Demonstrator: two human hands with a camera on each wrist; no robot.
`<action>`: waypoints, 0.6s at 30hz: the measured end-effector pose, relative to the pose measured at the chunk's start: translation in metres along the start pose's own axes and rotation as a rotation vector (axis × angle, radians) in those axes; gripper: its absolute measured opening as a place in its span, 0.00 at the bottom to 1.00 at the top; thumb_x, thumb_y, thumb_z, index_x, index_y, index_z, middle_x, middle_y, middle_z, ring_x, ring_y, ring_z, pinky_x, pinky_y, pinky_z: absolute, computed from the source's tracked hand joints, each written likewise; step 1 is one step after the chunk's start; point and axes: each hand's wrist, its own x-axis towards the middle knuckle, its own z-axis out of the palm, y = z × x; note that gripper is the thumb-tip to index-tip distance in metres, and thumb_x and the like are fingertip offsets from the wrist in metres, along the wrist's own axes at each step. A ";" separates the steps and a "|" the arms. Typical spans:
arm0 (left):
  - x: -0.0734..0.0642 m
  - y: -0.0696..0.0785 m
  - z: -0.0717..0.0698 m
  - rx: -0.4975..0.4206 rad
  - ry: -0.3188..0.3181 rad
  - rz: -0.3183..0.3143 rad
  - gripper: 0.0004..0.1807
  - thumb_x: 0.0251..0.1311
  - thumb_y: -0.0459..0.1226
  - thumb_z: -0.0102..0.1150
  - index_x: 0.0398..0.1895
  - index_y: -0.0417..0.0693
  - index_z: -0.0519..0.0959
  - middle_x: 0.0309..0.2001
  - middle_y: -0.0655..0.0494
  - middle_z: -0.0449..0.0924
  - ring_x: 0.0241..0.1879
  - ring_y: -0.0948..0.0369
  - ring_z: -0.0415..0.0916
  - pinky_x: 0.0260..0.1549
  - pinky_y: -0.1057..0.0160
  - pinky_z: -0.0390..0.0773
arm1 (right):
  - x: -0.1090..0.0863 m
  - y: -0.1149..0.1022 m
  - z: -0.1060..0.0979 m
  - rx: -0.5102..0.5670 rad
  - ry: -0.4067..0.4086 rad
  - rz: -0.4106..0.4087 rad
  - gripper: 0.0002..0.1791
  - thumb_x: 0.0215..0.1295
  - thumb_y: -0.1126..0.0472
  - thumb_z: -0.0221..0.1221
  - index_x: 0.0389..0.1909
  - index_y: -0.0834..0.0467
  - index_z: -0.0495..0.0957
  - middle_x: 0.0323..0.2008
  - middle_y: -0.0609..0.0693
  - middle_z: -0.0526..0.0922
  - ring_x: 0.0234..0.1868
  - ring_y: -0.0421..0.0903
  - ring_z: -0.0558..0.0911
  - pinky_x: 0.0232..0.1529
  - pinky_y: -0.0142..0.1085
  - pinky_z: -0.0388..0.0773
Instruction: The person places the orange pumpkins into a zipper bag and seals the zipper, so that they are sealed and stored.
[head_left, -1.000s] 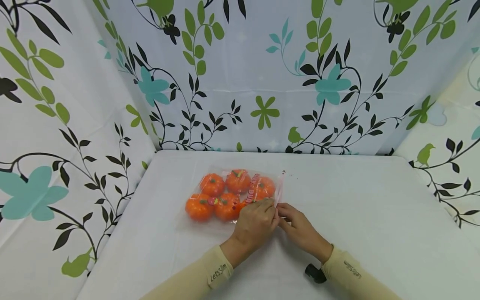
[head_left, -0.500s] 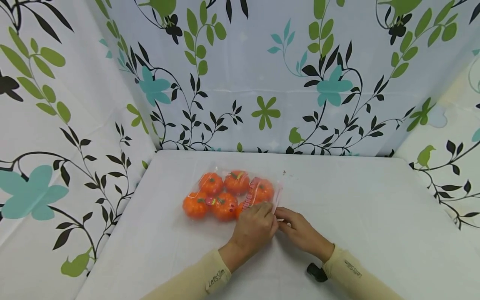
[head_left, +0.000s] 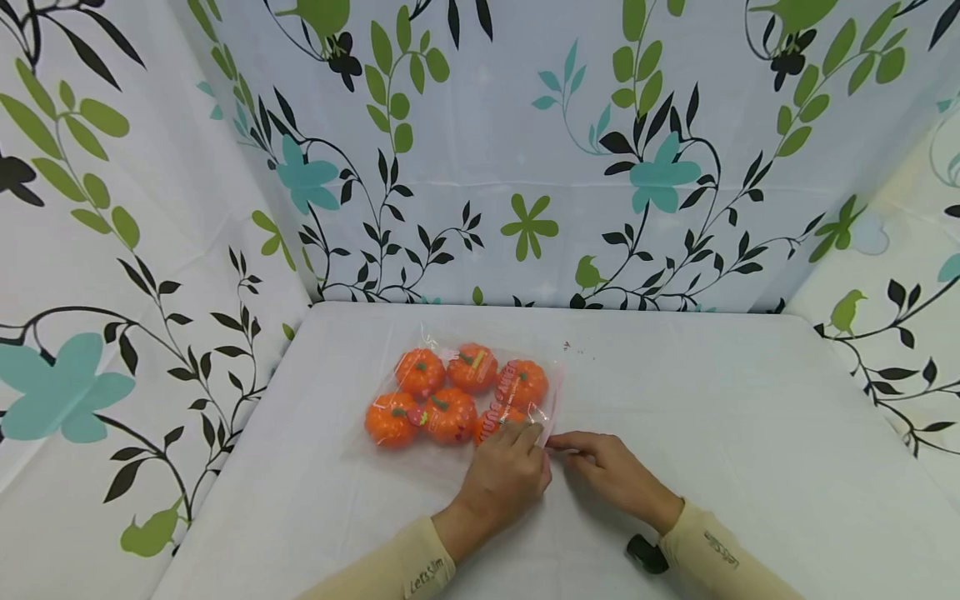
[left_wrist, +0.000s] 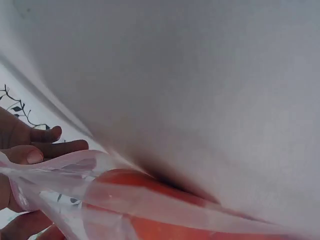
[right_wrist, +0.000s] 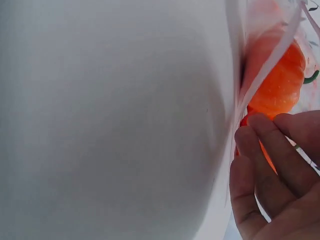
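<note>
A clear plastic zip bag [head_left: 442, 471] with pink print lies on the table, holding several small orange pumpkins [head_left: 450, 415] with green stems. My left hand [head_left: 501, 473] grips the bag's near right part, over one pumpkin. Just to its right, my right hand [head_left: 618, 475] pinches the bag's pink-tinted right edge with thumb and fingertips. From the right wrist, the fingers [right_wrist: 270, 150] are seen bent at that edge, an orange pumpkin [right_wrist: 277, 75] close beyond them. In the left wrist view the bag's edge [left_wrist: 75, 160] gapes in a loop beside fingertips.
A white cloth covers the table [head_left: 712, 400]. Behind and at both sides hangs a leaf-patterned curtain [head_left: 465, 167]. A black device [head_left: 647, 554] sits at the right wrist. Small dark marks [head_left: 567, 346] show on the cloth beyond the bag.
Both hands have shifted slightly toward the near side along the bag's right edge. The right hand's fingers have straightened somewhat, and the bag's right edge lies flatter.
</note>
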 end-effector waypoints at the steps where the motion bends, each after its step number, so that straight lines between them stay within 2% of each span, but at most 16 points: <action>1: -0.001 0.001 0.000 0.014 -0.020 0.012 0.07 0.47 0.39 0.69 0.19 0.45 0.85 0.39 0.53 0.86 0.39 0.58 0.84 0.45 0.60 0.83 | -0.001 0.000 -0.001 -0.011 0.007 0.011 0.19 0.69 0.71 0.54 0.57 0.58 0.83 0.55 0.49 0.84 0.57 0.48 0.81 0.55 0.43 0.79; 6: -0.002 0.002 -0.001 0.054 -0.114 0.065 0.07 0.50 0.40 0.69 0.20 0.47 0.85 0.40 0.53 0.85 0.42 0.58 0.84 0.51 0.59 0.81 | -0.005 0.001 -0.003 -0.059 0.037 0.077 0.14 0.67 0.67 0.59 0.49 0.56 0.87 0.48 0.46 0.87 0.39 0.39 0.82 0.38 0.33 0.80; 10: -0.001 0.000 0.001 0.062 -0.157 0.079 0.08 0.53 0.42 0.70 0.25 0.47 0.86 0.43 0.54 0.86 0.46 0.58 0.83 0.55 0.59 0.79 | -0.007 0.000 -0.004 -0.098 0.059 0.106 0.09 0.68 0.62 0.62 0.46 0.55 0.88 0.42 0.42 0.88 0.35 0.36 0.82 0.33 0.32 0.79; 14: 0.002 -0.002 0.008 0.041 -0.153 0.040 0.08 0.55 0.42 0.71 0.27 0.47 0.88 0.44 0.55 0.86 0.48 0.60 0.83 0.57 0.60 0.77 | -0.009 -0.001 -0.003 -0.095 0.096 0.125 0.10 0.69 0.56 0.64 0.46 0.55 0.87 0.38 0.41 0.88 0.36 0.35 0.83 0.34 0.32 0.80; 18: 0.007 -0.002 0.014 0.014 -0.117 -0.013 0.08 0.56 0.42 0.71 0.27 0.47 0.88 0.44 0.55 0.86 0.48 0.60 0.83 0.55 0.61 0.79 | -0.010 -0.004 -0.003 -0.071 0.127 0.164 0.11 0.68 0.55 0.64 0.46 0.56 0.87 0.36 0.41 0.88 0.34 0.36 0.84 0.33 0.33 0.80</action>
